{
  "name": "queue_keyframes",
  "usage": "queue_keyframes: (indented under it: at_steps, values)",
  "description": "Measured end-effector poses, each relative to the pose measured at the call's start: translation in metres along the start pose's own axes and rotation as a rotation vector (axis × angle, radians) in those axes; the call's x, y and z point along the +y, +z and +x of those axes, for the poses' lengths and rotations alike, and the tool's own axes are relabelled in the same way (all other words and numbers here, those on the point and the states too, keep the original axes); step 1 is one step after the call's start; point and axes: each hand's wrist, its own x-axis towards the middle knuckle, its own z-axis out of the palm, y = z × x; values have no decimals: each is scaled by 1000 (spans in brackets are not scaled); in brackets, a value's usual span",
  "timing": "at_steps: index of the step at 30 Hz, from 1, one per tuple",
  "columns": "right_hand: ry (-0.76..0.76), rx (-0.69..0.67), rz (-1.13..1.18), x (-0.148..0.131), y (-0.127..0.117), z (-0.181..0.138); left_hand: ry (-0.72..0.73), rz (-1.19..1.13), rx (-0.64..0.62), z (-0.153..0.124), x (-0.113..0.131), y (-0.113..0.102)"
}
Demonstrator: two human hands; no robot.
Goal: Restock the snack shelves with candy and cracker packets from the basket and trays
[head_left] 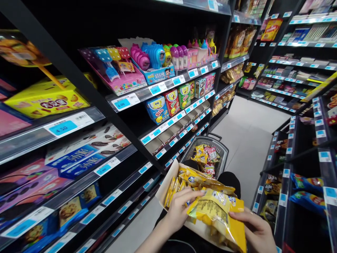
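Note:
A cardboard box (161, 196) of yellow snack bags (175, 191) rests over my lap, tilted. My right hand (259, 230) is closed on the right edge of a yellow snack bag (218, 214), its thumb lying on top. This bag lies over the near side of the box, its printed back facing up. At the bag's upper left corner, my left hand (180, 207) has its fingers curled and pressed on the wrapper. The left thumb is hidden, as are most of the right fingers beneath the bag.
A grey shopping basket (225, 151) with several snack packets (201, 153) stands on the floor just beyond my knees. Snack shelves (168, 88) run along the left. A lower rack (286, 165) borders the right, and the aisle floor (247, 123) stretches ahead.

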Motion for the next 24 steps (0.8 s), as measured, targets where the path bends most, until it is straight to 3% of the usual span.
queue_keyframes:
  at_steps: [4,8,12,18,21,24]
  values:
    - [54,49,-148,6,-2,-1,44,126,32,0,3,-1]
    - [65,100,-304,7,-8,1,-163,22,-66,4,13,0]
    - [146,29,-125,2,-11,5,-394,-256,-149,9,23,6]
    - [310,41,186,-4,-9,9,-658,-594,-79,12,27,18]
    - [277,3,48,-5,-17,13,-807,-657,-77,12,25,24]
    - [182,-29,-226,-8,-29,15,-850,-570,-125,12,24,24]
